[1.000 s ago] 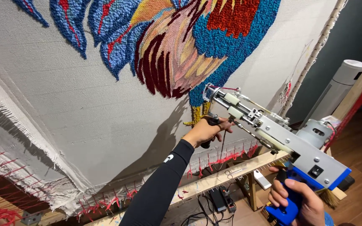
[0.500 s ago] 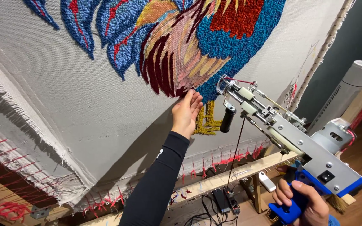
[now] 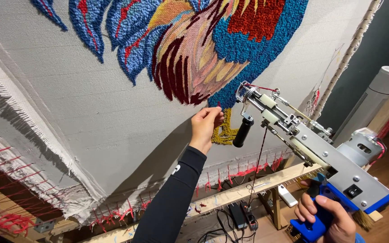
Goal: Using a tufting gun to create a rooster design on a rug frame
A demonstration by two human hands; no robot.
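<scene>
A tufted rooster design (image 3: 203, 49) in blue, red, maroon and tan fills the upper part of a grey cloth (image 3: 68, 117) stretched on a wooden frame. My left hand (image 3: 206, 126), in a black sleeve, reaches up with its fingertips pinched at the lower edge of the blue tufting; whether it holds a strand is unclear. My right hand (image 3: 327, 218) grips the blue handle of a tufting gun (image 3: 311, 150), whose needle end points at the cloth just right of my left hand. A red yarn runs into the gun.
The wooden frame bar (image 3: 248, 189) with red yarn wrapped on its nails runs along the bottom. Cables and a black power adapter (image 3: 241, 216) lie on the floor below. A white tower appliance (image 3: 374, 99) stands at the right on the wood floor.
My left hand let go of the gun's black front handle and rose to the tufted edge on the cloth. The gun has stayed aimed at the cloth in my right hand.
</scene>
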